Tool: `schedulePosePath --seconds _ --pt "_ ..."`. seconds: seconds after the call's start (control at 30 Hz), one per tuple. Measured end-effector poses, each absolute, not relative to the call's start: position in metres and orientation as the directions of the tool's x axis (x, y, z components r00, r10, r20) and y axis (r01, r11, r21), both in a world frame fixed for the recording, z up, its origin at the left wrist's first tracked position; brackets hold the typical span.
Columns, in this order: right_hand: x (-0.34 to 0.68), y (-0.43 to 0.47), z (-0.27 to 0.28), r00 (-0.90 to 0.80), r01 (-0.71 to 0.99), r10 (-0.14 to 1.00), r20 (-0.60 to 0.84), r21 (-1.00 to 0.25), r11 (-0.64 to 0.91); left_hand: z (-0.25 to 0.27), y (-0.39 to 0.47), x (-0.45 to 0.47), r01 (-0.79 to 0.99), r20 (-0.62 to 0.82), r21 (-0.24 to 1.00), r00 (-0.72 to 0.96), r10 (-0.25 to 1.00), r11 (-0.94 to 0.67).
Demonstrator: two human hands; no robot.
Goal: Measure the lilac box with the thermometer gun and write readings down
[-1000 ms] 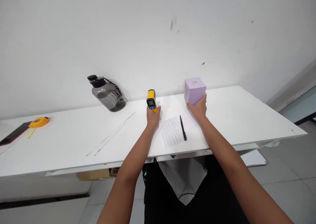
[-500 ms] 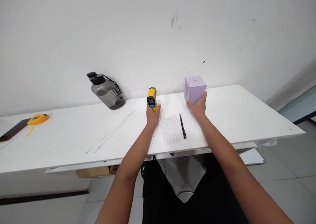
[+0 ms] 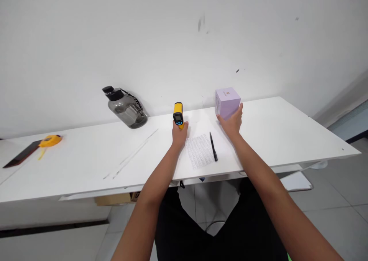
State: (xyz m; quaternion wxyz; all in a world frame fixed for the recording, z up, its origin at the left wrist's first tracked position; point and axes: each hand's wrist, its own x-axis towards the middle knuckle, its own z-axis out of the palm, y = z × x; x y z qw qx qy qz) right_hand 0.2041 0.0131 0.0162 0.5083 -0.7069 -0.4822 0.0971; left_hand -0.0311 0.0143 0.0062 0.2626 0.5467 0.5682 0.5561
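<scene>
My left hand [image 3: 180,133] is wrapped round the handle of a yellow and black infrared thermometer [image 3: 178,111], its small screen and blue buttons facing me. With thumb and fingers on either side, my right hand [image 3: 231,122] grips a lilac box [image 3: 228,104] near the back of the table. Between my forearms lies a sheet of paper [image 3: 200,151] covered in handwriting. A black pen [image 3: 213,146] rests along the right edge of the sheet.
A grey see-through water bottle [image 3: 126,109] with a black lid stands by the wall, left of the thermometer. Farther left lie an orange tape measure [image 3: 50,140] and a dark flat object [image 3: 23,153]. The white table [image 3: 299,138] runs along the wall.
The view has shifted slightly, so things at the left appear a little farther right. Both hands keep their hold; the thermometer and the box stay in nearly the same places.
</scene>
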Motion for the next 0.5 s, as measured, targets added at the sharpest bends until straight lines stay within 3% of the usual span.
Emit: schedulePosePath --seconds 0.5 --pt "0.2058 0.0208 0.01 0.525 0.661 0.783 0.333 -0.74 -0.128 0.0007 0.0201 -0.0293 0.309 0.331 0.919 -0.273 0.903 -0.244"
